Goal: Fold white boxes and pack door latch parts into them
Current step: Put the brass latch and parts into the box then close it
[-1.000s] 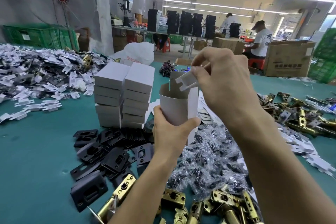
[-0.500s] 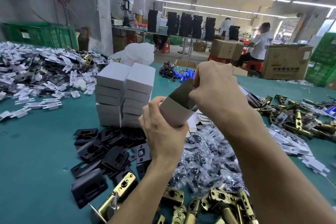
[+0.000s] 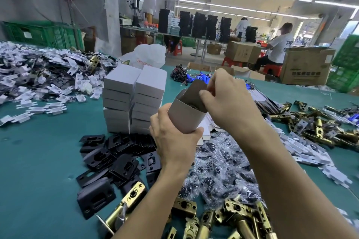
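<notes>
Gripping a half-folded white box with the left hand, fingers wrapped round its lower end. Held clear of the teal worktop, centre of view, open mouth tilted toward 1 o'clock. Pinching the top flap with the right hand, thumb and fingers curled tight on the flap edge, at 1 o'clock from the left hand. Dark inside the mouth; cannot tell contents. Just beside the box at 10 o'clock: stacked boxes, closed, two columns touching side by side, standing on the worktop. At 7 o'clock: black plates in a loose heap against the stack's foot. At 5 o'clock, under the right forearm: bagged screws, clear packets piled up. At 6 o'clock along the bottom edge: brass latches, jumbled, touching the screw bags. At 3 o'clock, well apart from the box: more latches mixed with white card pieces. At 9 o'clock, far left: another big pile of those pieces.
</notes>
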A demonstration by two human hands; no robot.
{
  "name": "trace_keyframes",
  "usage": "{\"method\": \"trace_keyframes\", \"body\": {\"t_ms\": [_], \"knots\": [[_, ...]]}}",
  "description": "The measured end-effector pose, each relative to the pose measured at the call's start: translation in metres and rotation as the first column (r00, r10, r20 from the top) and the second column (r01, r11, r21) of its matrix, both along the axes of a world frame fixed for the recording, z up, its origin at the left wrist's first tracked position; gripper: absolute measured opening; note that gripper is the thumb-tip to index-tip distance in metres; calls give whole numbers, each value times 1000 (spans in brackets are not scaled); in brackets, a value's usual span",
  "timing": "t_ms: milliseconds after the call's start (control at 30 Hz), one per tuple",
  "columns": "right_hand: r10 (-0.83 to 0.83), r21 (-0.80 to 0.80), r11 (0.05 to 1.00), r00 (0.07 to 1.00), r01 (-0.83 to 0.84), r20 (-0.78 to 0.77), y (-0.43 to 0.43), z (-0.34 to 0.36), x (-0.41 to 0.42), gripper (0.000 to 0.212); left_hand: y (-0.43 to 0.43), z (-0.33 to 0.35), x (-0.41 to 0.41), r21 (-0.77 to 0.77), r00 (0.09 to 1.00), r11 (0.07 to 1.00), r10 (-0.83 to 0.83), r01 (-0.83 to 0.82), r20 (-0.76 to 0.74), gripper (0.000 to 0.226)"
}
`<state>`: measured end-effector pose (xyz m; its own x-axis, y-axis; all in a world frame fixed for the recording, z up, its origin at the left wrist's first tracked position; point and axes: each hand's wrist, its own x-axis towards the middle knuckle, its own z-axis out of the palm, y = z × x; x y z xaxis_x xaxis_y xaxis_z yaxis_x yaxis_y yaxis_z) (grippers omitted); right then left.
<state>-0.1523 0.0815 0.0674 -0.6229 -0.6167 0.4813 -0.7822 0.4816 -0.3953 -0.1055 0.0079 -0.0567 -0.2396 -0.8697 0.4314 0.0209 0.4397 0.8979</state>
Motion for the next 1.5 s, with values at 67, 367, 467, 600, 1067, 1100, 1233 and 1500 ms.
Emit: {"method": "trace_keyframes", "body": {"t_ms": [67,367,467,600,1067,1100,1233,1500], "knots": [[38,-34,999,998,-40,-58,4,1,-1,10,-1,1,0,35,1000,999,-19,19,-1,80],[185,48,982,981,-182,-61,6,-14,-7,6,-4,1,2,36,997,998,40,-43,67,78],[161,-290,934,971,-208,-178,5,-18,-6,3,-10,3,3,83,997,994,64,-67,43,80],[47,-156,988,988,-24,148,5,-42,-21,10,-24,9,10,111,994,988,109,-107,-6,81],[135,529,824,977,-202,162,-65,-143,27,42,-50,21,23,94,980,977,195,-191,-43,86],[136,501,841,976,-204,170,-67,-145,29,39,-49,21,23,91,980,978,194,-189,-48,86],[222,440,852,957,-284,188,-69,-147,31,20,-47,23,23,81,981,981,182,-177,-65,87],[106,-3,992,805,-128,584,-24,-97,-6,8,-40,23,18,24,989,991,131,-130,-64,85]]}}
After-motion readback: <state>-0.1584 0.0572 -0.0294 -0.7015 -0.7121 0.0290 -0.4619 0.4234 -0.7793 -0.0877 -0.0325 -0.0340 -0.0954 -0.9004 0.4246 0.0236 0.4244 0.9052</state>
